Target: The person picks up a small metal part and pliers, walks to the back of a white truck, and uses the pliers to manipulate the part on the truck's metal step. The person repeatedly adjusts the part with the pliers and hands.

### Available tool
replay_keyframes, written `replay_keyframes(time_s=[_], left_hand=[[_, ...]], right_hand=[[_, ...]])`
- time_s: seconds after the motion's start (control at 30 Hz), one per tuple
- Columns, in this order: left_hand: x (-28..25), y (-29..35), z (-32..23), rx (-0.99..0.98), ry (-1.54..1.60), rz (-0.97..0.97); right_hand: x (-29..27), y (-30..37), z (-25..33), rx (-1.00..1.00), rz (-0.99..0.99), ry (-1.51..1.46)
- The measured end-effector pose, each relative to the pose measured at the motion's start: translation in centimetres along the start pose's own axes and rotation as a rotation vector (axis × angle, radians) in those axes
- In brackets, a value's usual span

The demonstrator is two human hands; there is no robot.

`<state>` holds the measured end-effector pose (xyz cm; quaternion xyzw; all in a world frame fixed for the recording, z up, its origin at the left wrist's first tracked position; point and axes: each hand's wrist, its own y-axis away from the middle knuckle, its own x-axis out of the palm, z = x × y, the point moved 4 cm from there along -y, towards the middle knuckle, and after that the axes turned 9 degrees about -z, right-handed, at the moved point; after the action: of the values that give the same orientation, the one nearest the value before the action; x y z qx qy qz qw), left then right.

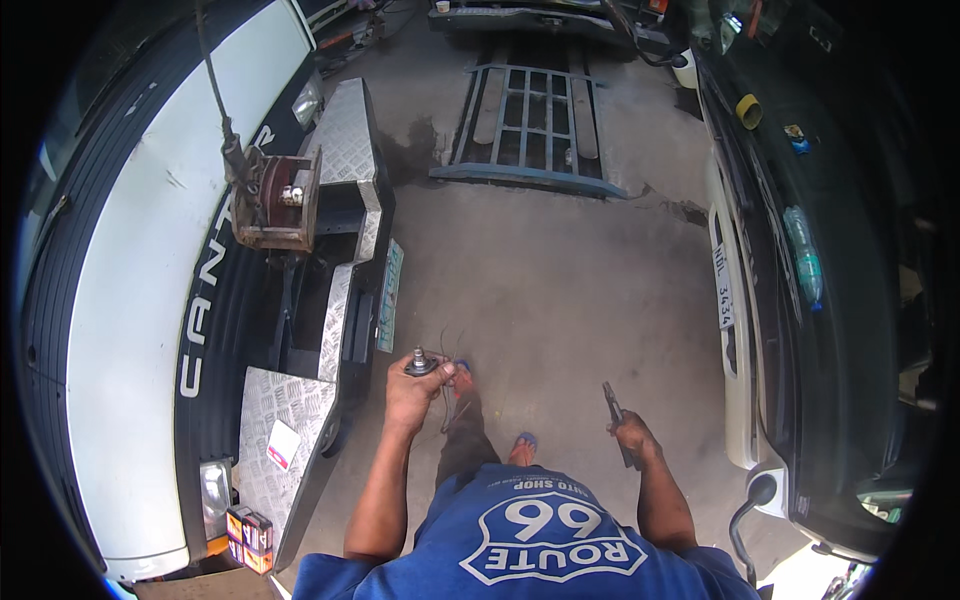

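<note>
Two things in your hands right now, so sort those out before you move. Your left hand (415, 392) is wrapped around a small metal fitting (419, 360) with thin wires (447, 400) trailing off it; the fingers are closed snug on it, down near your knee. Your right hand (633, 432) is clamped on a pair of pliers (612, 402), nose pointing up and away from you. Can't tell if the plier tips are apart.

If you're trimming or stripping those wires, I'd bring the fitting closer to the pliers, not reach across, and let the wires hang free so you don't nick the wrong one.

Left of you sits the truck's checker-plate step (285, 410), with a small box (249, 527) below it. Further out, a rusty bracket (280, 200) hangs on the truck, and a steel ramp (535, 120) lies far across the floor.
</note>
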<state>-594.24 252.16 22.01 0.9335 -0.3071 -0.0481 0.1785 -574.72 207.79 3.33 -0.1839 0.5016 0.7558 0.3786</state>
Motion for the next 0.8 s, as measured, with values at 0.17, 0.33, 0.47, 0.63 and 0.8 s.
replay_keyframes(time_s=[0.17, 0.33, 0.47, 0.63, 0.8], left_hand=[[2.2, -14.1, -5.1, -0.033, -0.019, 0.01], [3.5, -27.2, -13.2, 0.045, -0.139, -0.063], [3.1, -38.3, -18.9, 0.172, -0.138, -0.139], [1.0, -51.4, -24.7, 0.186, -0.388, -0.312], [-3.8, -62.8, -25.3, 0.051, -0.465, -0.35]], right_hand=[[-3.7, -5.2, 14.8, -0.122, -0.07, -0.108], [0.0, -13.3, 11.4, 0.043, 0.038, 0.056], [6.3, -19.3, 5.1, 0.112, 0.337, 0.036], [5.3, -27.2, 7.0, 0.327, 0.461, 0.02], [-3.9, -43.0, 15.9, 0.075, 0.515, 0.079]])
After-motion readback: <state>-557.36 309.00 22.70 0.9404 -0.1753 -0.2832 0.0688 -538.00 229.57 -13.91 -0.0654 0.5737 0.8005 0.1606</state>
